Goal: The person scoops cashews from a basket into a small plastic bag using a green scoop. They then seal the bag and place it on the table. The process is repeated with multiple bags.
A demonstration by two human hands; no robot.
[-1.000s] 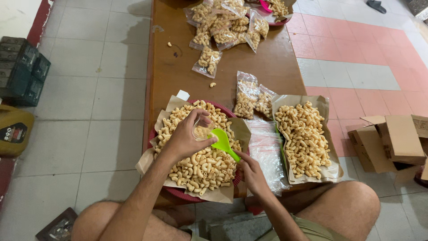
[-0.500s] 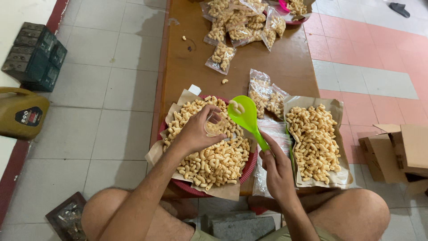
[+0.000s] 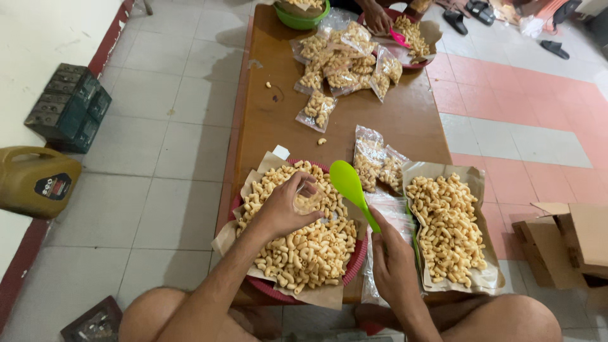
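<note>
while the left hand [image 3: 282,212] pinches a small clear bag [image 3: 308,201] over the near-edge basket [image 3: 354,256], the right hand [image 3: 394,263] grips a raised green scoop [image 3: 352,187]; a slack bag mouth could spill snacks.

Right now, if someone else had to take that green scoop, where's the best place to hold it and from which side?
Probably the upper handle of the green scoop, just below the bowl. The right hand already wraps the lower end, and the empty bowl tilts up and away over the red tray's rim. Come from the far side of the table, fingers closing across the narrow stem.
</note>
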